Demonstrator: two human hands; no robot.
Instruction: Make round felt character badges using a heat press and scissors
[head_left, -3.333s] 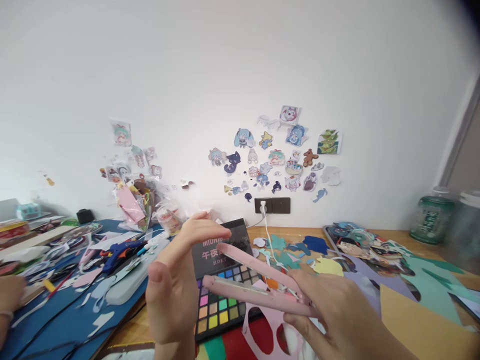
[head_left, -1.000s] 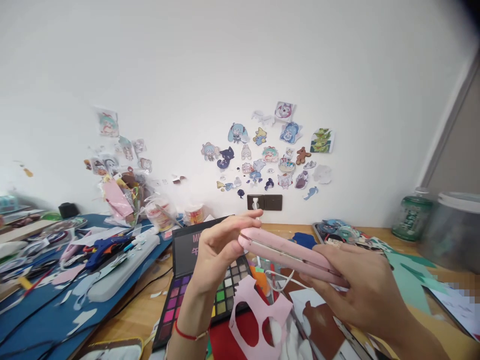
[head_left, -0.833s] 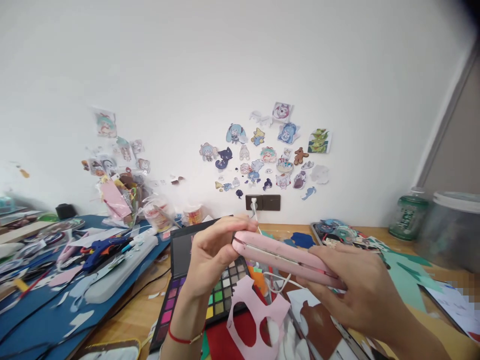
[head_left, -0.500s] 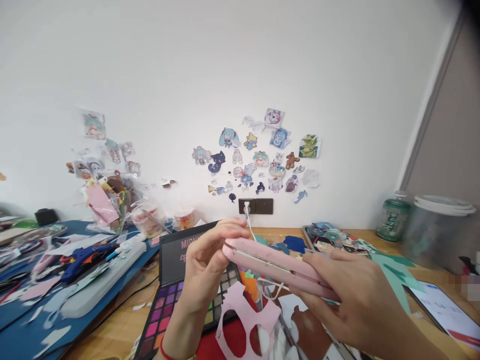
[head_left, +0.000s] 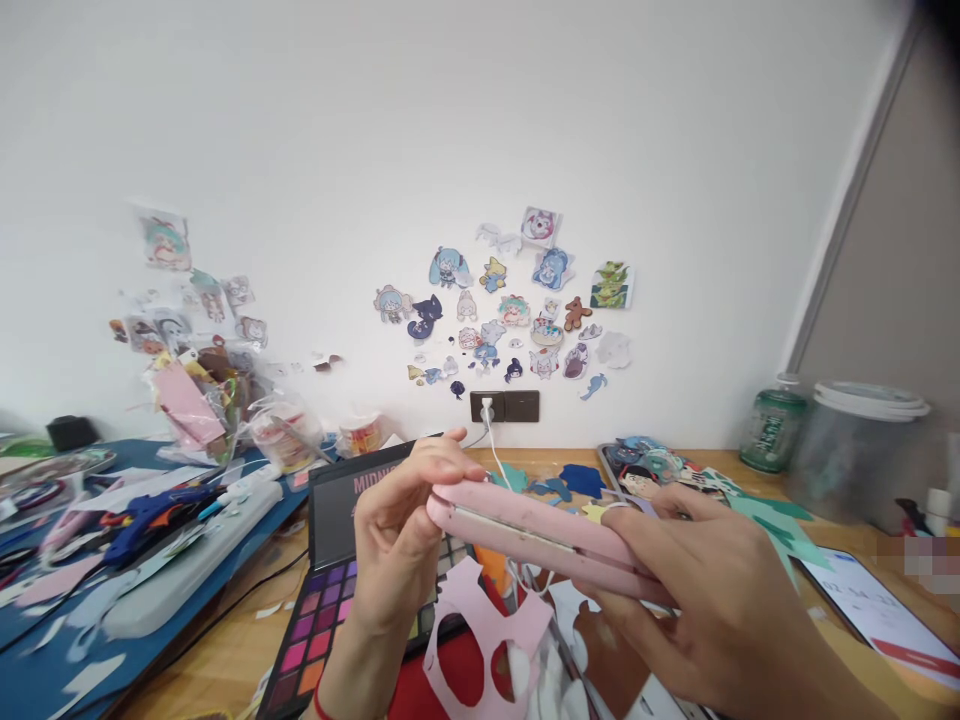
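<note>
A pink hair straightener (head_left: 517, 525) lies slantwise between my hands, above the desk. Its two arms are pressed nearly together, with pale plates showing along the slit. My left hand (head_left: 401, 525) pinches the far left end, thumb below and fingers over the top. Around the other end, my right hand (head_left: 712, 590) is wrapped, squeezing both arms. What lies between the plates, if anything, I cannot make out. Below hangs a pink paper sheet with cut-out holes (head_left: 484, 620), in front of an open eyeshadow palette (head_left: 330, 600).
On the left, a blue mat (head_left: 169, 660) carries a white power strip (head_left: 195, 555) and a blue glue gun (head_left: 150, 520). Toward the right are a phone (head_left: 885, 610), a green jar (head_left: 772, 430) and a lidded bucket (head_left: 855, 460). A plugged-in socket (head_left: 504, 406) is on the wall.
The camera view has turned slightly to the right, so the surroundings sit further left. Both hands keep their hold on the hair straightener, with little change in pose.
</note>
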